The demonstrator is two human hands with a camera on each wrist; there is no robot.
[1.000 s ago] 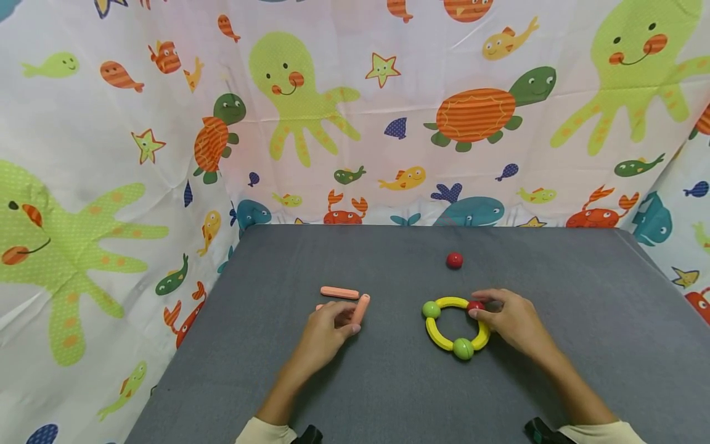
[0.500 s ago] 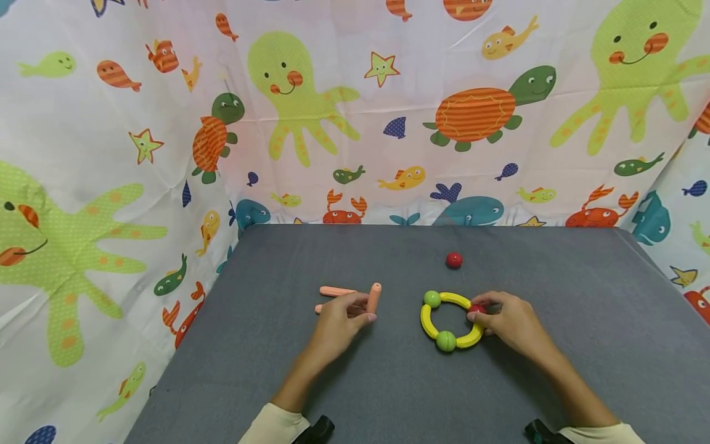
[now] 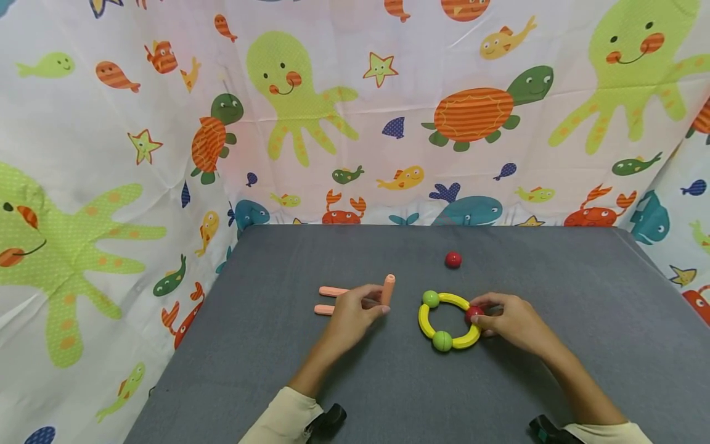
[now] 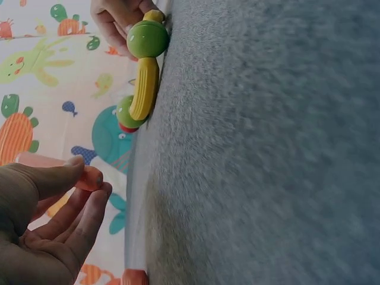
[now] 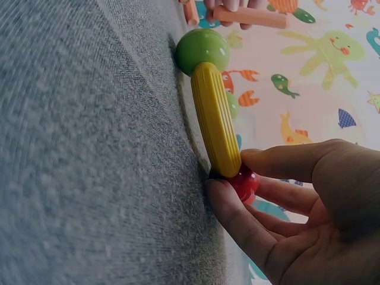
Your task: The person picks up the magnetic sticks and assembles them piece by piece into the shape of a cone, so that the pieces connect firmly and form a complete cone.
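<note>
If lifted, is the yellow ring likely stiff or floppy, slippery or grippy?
The yellow ring is probably stiff, since its curved segments look thick, though it might flex where they join. Their ridges likely help grip; the glossy green balls may slip more.

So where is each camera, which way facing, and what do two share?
Head: on the head, facing forward and down at the table; forearms, left grip and right grip show.
Left wrist: worn there, facing the pink stick, ring beyond; both grips partly show.
Right wrist: worn there, facing the ring, pink stick beyond; both grips partly show.
Both wrist views share the ring.
</note>
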